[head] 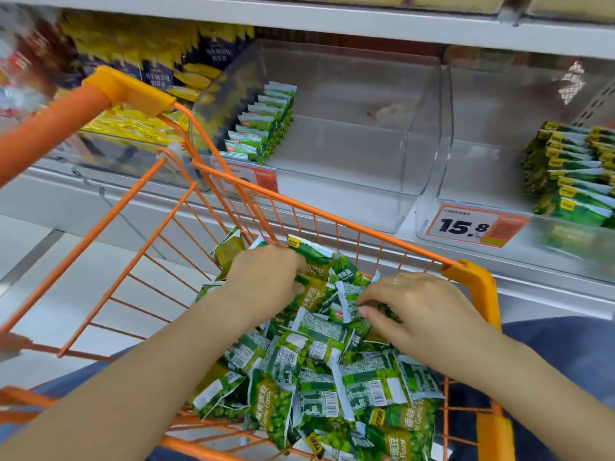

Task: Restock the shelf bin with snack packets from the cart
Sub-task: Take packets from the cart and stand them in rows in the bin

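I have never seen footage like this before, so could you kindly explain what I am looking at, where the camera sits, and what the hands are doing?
There is no machine here: a person wears one wide-angle camera on the head, looking forward and down, so the two bare arms reach in from the bottom of the picture. They stand at an orange wire cart holding a loose heap of green snack packets. The left hand grips a few packets at the far end of the heap; the right hand pinches one packet with curled fingers. Behind the cart is a store shelf with a clear plastic bin, mostly bare, with a short row of the same green packets standing along its left side. A price tag reads 15.8.
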### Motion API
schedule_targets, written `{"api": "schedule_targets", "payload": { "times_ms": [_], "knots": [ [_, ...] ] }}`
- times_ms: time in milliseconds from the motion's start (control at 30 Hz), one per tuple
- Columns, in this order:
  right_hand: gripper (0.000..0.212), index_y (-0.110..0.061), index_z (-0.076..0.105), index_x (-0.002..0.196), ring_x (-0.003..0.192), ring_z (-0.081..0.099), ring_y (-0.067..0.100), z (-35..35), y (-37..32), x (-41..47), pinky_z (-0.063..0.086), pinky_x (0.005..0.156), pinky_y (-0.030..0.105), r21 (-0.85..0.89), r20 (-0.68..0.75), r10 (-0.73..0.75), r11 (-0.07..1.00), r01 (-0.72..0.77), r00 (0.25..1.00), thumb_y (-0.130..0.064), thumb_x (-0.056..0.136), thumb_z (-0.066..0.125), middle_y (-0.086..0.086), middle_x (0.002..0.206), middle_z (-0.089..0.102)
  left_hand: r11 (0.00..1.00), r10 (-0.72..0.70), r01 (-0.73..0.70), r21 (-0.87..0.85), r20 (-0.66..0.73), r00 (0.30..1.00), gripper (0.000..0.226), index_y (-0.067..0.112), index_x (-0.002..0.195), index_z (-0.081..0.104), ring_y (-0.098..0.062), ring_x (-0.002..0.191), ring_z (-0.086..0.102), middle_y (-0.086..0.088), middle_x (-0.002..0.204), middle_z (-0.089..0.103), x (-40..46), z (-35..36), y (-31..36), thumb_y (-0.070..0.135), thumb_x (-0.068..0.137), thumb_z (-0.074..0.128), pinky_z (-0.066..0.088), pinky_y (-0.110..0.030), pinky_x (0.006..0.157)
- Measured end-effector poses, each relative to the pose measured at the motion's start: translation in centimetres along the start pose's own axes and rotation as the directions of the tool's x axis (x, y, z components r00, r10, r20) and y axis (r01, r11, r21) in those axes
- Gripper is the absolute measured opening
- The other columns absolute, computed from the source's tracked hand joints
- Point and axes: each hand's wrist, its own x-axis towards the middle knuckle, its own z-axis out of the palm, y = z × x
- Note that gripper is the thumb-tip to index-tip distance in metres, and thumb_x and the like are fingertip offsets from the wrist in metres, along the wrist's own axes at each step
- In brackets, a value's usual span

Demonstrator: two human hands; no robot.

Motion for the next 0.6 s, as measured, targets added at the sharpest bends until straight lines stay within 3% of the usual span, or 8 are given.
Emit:
{"api": "schedule_targets", "payload": {
  "times_ms": [67,133,200,300,400,467,533,600],
  "knots": [
    [0.029,-0.033,0.067,0.106,0.084,0.066,0.009,-0.1,0.0,0.0,0.049,0.062,0.023,-0.018,-0.068,0.015,1.0,-0.016,0.998,-0.045,0.087,0.048,-0.015,0.096,0.069,0.951,-0.007,0.01,-0.308,0.011,1.0,0.022,0.025,0.074,0.064,-0.014,0.07,0.058,0.005,0.071,0.06,-0.2,-1.1,-0.7,0.043,0.086,0.067,0.037,-0.025,0.058],
    [0.048,-0.036,0.053,0.128,0.104,0.06,0.006,-0.2,0.1,0.2,0.05,0.073,0.025,-0.015,-0.094,0.06,0.998,-0.061,0.994,-0.058,0.086,0.045,-0.017,0.12,0.06,0.775,-0.04,0.037,-0.631,0.01,0.999,0.026,0.021,0.063,0.067,-0.008,0.051,0.047,0.005,0.054,0.053,-0.3,-2.8,-1.1,0.042,0.077,0.076,0.034,-0.022,0.053],
    [0.072,-0.047,0.036,0.138,0.118,0.043,-0.004,-0.8,-0.2,0.5,0.044,0.09,0.024,0.167,0.024,0.168,0.971,-0.169,0.986,-0.075,0.074,0.05,-0.028,0.131,0.043,0.583,-0.023,0.02,-0.813,0.008,1.0,0.032,0.01,0.063,0.07,-0.012,0.048,0.039,-0.003,0.048,0.045,-0.4,-4.4,-0.6,0.04,0.069,0.08,0.031,-0.02,0.05],
    [0.061,-0.047,0.056,0.117,0.105,0.058,-0.003,-2.2,-0.8,0.9,0.049,0.092,0.03,0.602,0.163,0.209,0.753,-0.265,0.964,-0.061,0.061,0.076,-0.023,0.114,0.064,0.513,0.113,-0.034,-0.858,0.028,0.993,0.043,0.005,0.065,0.068,-0.018,0.057,0.043,-0.027,0.057,0.05,-0.2,-6.1,1.2,0.045,0.06,0.084,0.034,-0.025,0.06],
    [0.028,-0.025,0.069,0.096,0.083,0.067,0.001,-4.2,-1.0,0.9,0.053,0.077,0.024,0.728,0.203,0.196,0.625,-0.281,0.959,-0.023,0.071,0.083,-0.012,0.089,0.074,0.504,0.209,-0.117,-0.856,-0.01,0.978,0.041,0.008,0.056,0.062,-0.013,0.049,0.035,-0.009,0.047,0.041,0.3,-7.7,4.1,0.046,0.063,0.075,0.028,-0.021,0.051],
    [0.019,-0.021,0.069,0.085,0.07,0.063,0.001,-5.7,-0.3,0.7,0.049,0.067,0.018,0.714,0.175,0.237,0.638,-0.289,0.955,-0.015,0.073,0.082,-0.005,0.08,0.073,0.49,0.186,-0.193,-0.85,-0.114,0.976,0.042,0.013,0.055,0.059,-0.011,0.045,0.029,-0.001,0.048,0.033,1.6,-8.4,6.1,0.047,0.079,0.065,0.028,-0.02,0.046],
    [0.018,-0.018,0.067,0.08,0.064,0.057,0.002,-7.4,1.4,0.1,0.045,0.062,0.022,0.648,0.083,0.333,0.698,-0.305,0.939,-0.015,0.071,0.083,0.004,0.077,0.071,0.47,0.077,-0.269,-0.841,-0.264,0.961,0.045,0.016,0.062,0.063,-0.013,0.049,0.036,-0.003,0.052,0.037,3.9,-8.4,7.6,0.047,0.093,0.052,0.039,-0.026,0.057],
    [0.022,-0.016,0.067,0.079,0.062,0.057,0.005,-9.4,3.8,-1.0,0.044,0.061,0.025,0.601,-0.049,0.428,0.735,-0.316,0.902,-0.015,0.068,0.085,0.006,0.074,0.069,0.596,-0.05,-0.304,-0.743,-0.413,0.909,0.04,0.022,0.077,0.066,-0.017,0.066,0.051,0.0,0.065,0.056,6.9,-7.7,8.8,0.046,0.098,0.043,0.041,-0.033,0.066]
  ]
}}
